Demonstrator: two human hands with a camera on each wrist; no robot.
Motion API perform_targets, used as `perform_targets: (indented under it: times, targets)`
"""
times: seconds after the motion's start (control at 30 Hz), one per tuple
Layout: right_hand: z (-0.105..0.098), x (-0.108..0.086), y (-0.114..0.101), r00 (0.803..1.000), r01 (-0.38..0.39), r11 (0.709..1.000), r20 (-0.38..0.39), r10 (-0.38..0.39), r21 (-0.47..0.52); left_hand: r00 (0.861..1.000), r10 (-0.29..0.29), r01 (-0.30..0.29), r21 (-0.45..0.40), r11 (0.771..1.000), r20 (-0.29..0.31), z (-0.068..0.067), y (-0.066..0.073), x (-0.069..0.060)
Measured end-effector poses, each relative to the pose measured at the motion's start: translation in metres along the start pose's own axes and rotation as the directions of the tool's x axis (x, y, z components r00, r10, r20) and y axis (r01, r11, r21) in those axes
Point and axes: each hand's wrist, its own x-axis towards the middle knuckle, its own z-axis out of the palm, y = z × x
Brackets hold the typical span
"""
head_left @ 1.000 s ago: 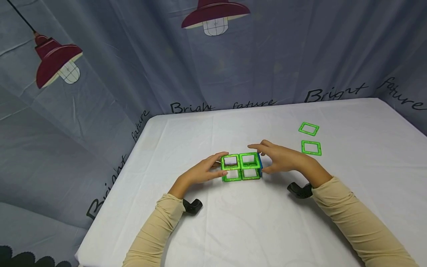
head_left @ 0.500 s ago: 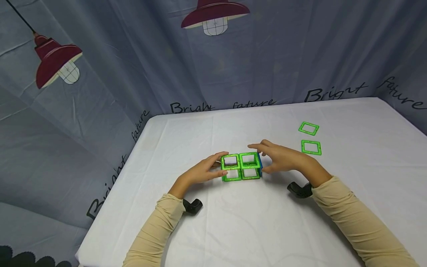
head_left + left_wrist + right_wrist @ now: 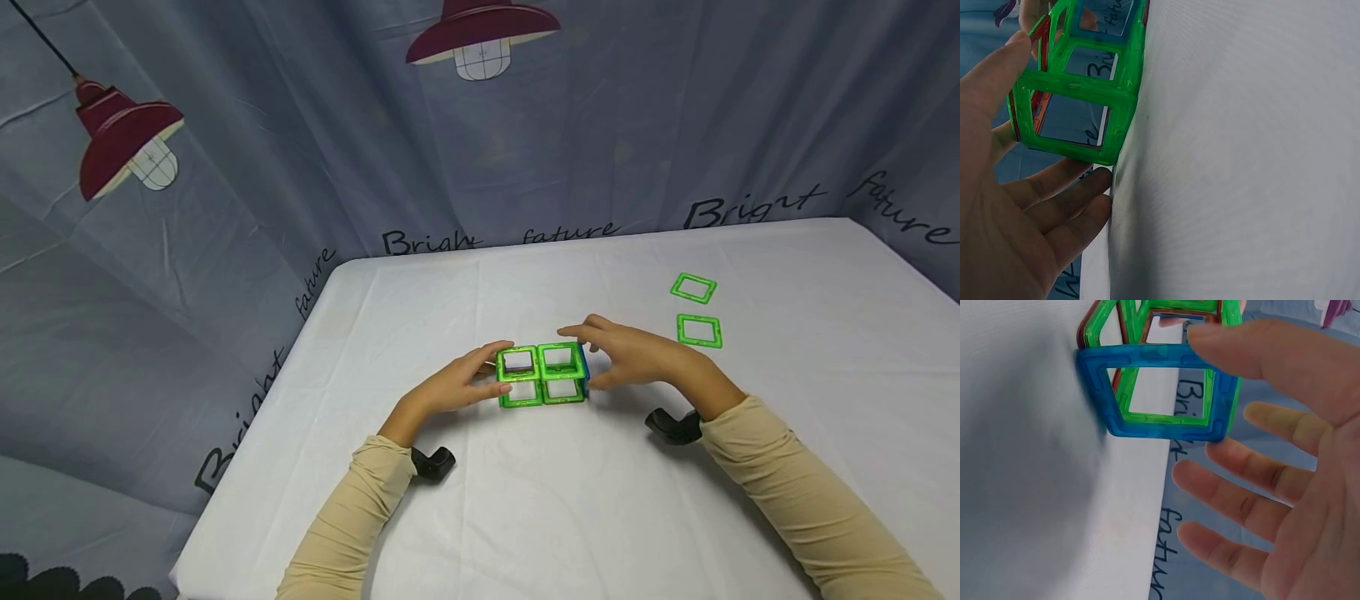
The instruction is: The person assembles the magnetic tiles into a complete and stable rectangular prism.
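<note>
A boxy block of magnetic tiles (image 3: 540,365) stands on the white table, mostly green open squares with some red edges. My left hand (image 3: 456,385) grips its left end, thumb on the near side and index finger at the far corner. In the left wrist view, the remaining fingers lie loosely beside the green end tile (image 3: 1072,81). A blue square tile (image 3: 1154,356) forms the right end. My right hand (image 3: 633,354) has its thumb against that tile, while its other fingers are spread and extend past the block's far side.
Two loose green square tiles (image 3: 693,288) (image 3: 700,342) lie flat at the back right of the white-covered table (image 3: 525,500). A grey-blue curtain (image 3: 600,125) with lamps and lettering hangs behind. Black wrist mounts (image 3: 432,464) (image 3: 673,427) sit at both wrists.
</note>
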Motion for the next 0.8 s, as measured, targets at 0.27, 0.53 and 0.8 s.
perform_targets:
  times: [0.27, 0.53, 0.8]
  targets:
    - [0.005, 0.001, -0.005, 1.000, -0.009, 0.999, -0.006, 0.008, -0.047, 1.000, 0.003, -0.003, -0.007, 1.000, 0.003, 0.000, -0.001, 0.000]
    - [-0.005, -0.004, 0.009, 0.997, -0.072, 0.995, 0.038, 0.070, 0.067, 1.000, 0.003, -0.003, 0.018, 1.000, -0.005, 0.000, -0.002, -0.001]
    - [-0.025, -0.016, 0.053, 0.973, -0.228, 0.974, -0.038, 0.229, 0.010, 1.000, -0.006, 0.006, 0.021, 1.000, -0.008, 0.000, -0.001, -0.002]
